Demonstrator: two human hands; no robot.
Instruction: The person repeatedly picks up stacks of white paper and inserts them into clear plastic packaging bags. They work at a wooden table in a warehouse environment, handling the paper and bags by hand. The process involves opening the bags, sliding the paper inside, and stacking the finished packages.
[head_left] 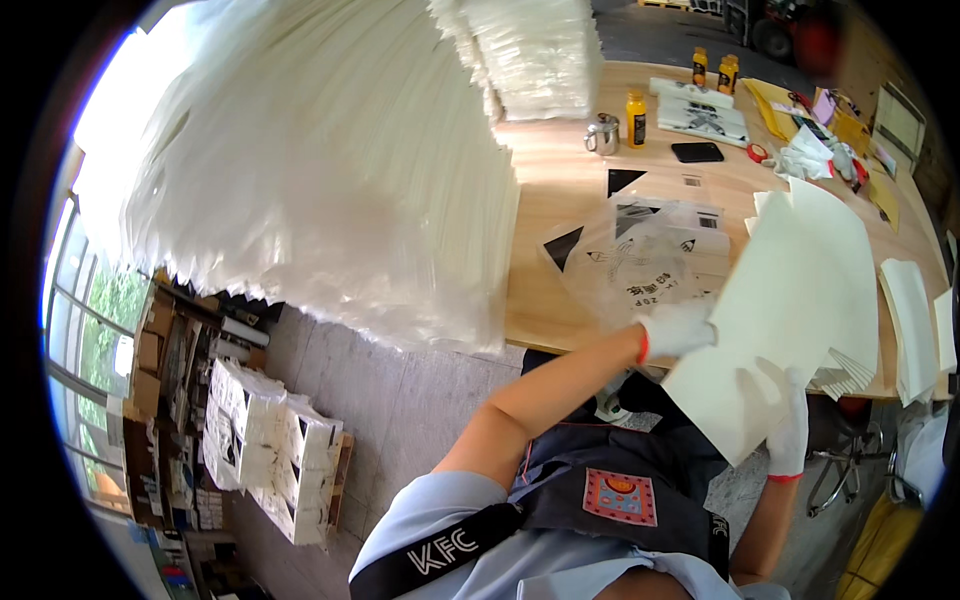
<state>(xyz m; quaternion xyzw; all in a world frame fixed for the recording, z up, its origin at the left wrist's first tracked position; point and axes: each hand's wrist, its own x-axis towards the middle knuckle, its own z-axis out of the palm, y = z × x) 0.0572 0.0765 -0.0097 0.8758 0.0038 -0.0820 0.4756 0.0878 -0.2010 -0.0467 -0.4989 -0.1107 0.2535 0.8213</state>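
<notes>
My left hand (678, 331), in a white glove with a red cuff, is closed at the left edge of a large cream paper sheet (790, 290). Its fingertips overlap that edge, and what they pinch is hidden. At the lower right of the paper, my right hand (788, 430), gloved the same way, is closed on it. The paper is raised and tilted over the table's front edge, with several more sheet corners (845, 372) fanned out at its lower right. Printed clear plastic bags (640, 255) lie flat on the table beside my left hand.
A tall pile of clear plastic bags (330, 180) covers the table's left side. Toward the back are a metal mug (602, 135), a yellow bottle (636, 120), a phone (697, 152) and red tape (757, 153). More cream sheets (908, 330) lie right. Wrapped bundles (245, 425) stand on the floor.
</notes>
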